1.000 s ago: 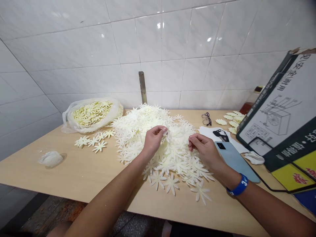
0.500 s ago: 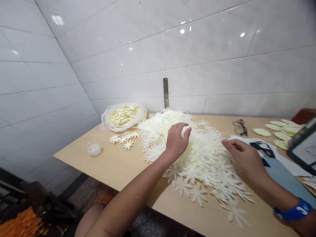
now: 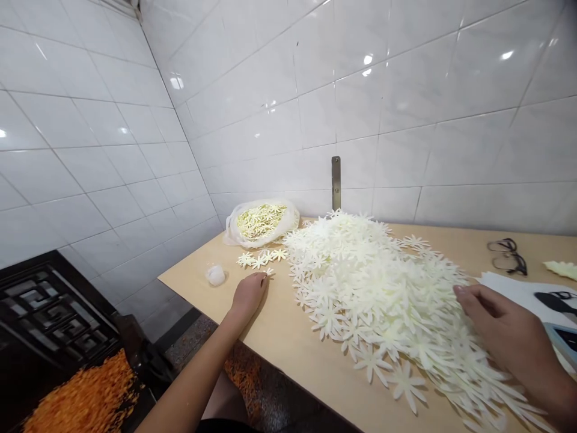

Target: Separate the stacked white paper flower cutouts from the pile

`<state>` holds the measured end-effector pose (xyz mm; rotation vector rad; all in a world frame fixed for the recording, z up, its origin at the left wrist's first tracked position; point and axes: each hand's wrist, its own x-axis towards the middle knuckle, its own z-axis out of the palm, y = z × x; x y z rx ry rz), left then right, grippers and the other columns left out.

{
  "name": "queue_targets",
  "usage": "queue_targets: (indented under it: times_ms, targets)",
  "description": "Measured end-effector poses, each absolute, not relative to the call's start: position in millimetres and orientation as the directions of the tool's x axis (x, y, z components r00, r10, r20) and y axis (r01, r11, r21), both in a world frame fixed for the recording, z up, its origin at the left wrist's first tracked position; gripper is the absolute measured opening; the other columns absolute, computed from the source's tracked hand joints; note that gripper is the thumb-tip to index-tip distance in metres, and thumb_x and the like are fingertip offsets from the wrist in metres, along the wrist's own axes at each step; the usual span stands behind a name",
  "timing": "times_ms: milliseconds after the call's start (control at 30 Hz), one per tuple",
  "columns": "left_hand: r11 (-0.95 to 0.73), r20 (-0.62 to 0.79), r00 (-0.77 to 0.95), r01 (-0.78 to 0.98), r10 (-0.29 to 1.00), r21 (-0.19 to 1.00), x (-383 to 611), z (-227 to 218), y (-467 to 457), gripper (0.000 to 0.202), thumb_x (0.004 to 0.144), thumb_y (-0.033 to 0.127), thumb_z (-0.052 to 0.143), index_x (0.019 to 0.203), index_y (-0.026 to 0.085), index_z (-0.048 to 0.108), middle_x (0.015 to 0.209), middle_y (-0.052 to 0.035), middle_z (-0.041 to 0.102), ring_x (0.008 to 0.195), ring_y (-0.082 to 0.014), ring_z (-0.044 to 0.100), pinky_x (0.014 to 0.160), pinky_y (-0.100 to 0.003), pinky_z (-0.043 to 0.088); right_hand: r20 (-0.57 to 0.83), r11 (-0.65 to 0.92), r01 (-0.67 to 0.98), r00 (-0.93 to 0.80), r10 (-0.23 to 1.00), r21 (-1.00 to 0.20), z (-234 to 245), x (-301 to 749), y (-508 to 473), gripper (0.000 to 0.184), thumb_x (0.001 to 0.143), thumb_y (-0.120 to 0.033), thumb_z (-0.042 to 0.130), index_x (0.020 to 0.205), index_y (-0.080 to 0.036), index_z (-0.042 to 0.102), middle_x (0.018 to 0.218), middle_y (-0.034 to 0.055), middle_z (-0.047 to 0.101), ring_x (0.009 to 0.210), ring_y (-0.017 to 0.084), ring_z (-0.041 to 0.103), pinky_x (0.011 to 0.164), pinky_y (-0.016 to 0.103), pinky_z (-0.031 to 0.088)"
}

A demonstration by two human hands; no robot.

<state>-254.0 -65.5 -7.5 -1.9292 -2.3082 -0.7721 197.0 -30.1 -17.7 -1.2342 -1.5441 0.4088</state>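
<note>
Cream-white flower-shaped cutouts (image 3: 374,282) with long thin petals lie in a big loose pile on the wooden table. My left hand (image 3: 249,296) is left of the pile, its fingertips closed at a single flower cutout (image 3: 269,272), partly covered by them. Just beyond it is a short row of loose flower cutouts (image 3: 261,259). My right hand (image 3: 507,337) is at the pile's right edge, thumb and fingers curled together; whether anything is pinched there is hidden.
A clear plastic bag (image 3: 232,231) full of yellowish flower cutouts stands at the back left. Near it sits a small white ball (image 3: 215,275). Glasses (image 3: 509,255) and white paper (image 3: 505,282) lie at right. Orange shreds (image 3: 85,397) fill a dark seat (image 3: 58,288) below left.
My left hand has moved from above the pile leftward and down to the single flower cutout. My right hand stays by the pile's right edge. The view has turned left.
</note>
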Motion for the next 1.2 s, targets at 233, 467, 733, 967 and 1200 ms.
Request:
queue_targets:
  times_ms: [233, 467, 733, 967, 1200]
  targets:
    - [-0.24, 0.528, -0.208, 0.716, 0.823, 0.656, -177.3, 26.4, -81.7, 0.02, 0.086, 0.032, 0.059, 0.093, 0.02, 0.072, 0.098, -0.0075, 0.073, 0.091, -0.021, 0.066, 0.081, -0.031, 0.053, 0.587, 0.435, 0.546, 0.134, 0.799, -0.716, -13.8, 189.2, -39.4, 0.02, 0.086, -0.045, 0.058, 0.084, -0.026, 0.063, 0.085, 0.0087, 0.068, 0.072, 0.025, 0.064, 0.063, 0.033, 0.051]
    - [-0.439, 0.424, 0.118, 0.307, 0.898, 0.844, -29.3, 28.0, -79.8, 0.005, 0.077, 0.027, 0.072, 0.076, 0.024, 0.076, 0.075, -0.0019, 0.076, 0.071, -0.0184, 0.069, 0.072, -0.029, 0.056, 0.486, 0.588, 0.226, -0.378, 0.788, -0.777, -0.2, 159.2, -67.6, 0.024, 0.09, -0.041, 0.057, 0.079, -0.021, 0.064, 0.075, 0.0049, 0.062, 0.067, 0.019, 0.06, 0.063, 0.029, 0.049]
    - [-0.534, 0.441, 0.378, 0.187, 0.814, 0.825, 26.3, 16.3, -27.9, 0.03, 0.092, 0.03, 0.05, 0.113, 0.023, 0.07, 0.111, -0.0062, 0.073, 0.101, -0.0218, 0.068, 0.09, -0.034, 0.053, 0.577, 0.578, 0.292, -0.096, 0.811, -0.762, -9.1, 185.5, -40.9, 0.023, 0.093, -0.038, 0.052, 0.09, -0.021, 0.067, 0.079, 0.0052, 0.06, 0.068, 0.019, 0.057, 0.06, 0.029, 0.046]
    - [-0.572, 0.515, 0.252, 0.402, 0.82, 0.715, 6.7, 7.0, -38.8, 0.018, 0.087, 0.035, 0.062, 0.093, 0.025, 0.076, 0.091, -0.0033, 0.077, 0.084, -0.0209, 0.072, 0.081, -0.032, 0.055, 0.534, 0.538, 0.395, -0.132, 0.835, -0.745, -16.8, 183.8, -41.4, 0.024, 0.092, -0.04, 0.054, 0.08, -0.022, 0.065, 0.074, 0.0053, 0.064, 0.065, 0.02, 0.06, 0.058, 0.029, 0.049]
    - [-0.236, 0.676, -0.222, 0.824, 0.703, 0.516, -169.6, 42.4, 40.8, 0.035, 0.097, 0.029, 0.037, 0.117, 0.018, 0.064, 0.119, -0.0101, 0.068, 0.112, -0.0201, 0.062, 0.103, -0.033, 0.045, 0.618, 0.406, 0.622, 0.164, 0.769, -0.669, -36.0, 191.1, -24.7, 0.028, 0.084, -0.051, 0.058, 0.085, -0.023, 0.065, 0.09, 0.0084, 0.071, 0.078, 0.027, 0.068, 0.06, 0.03, 0.054]
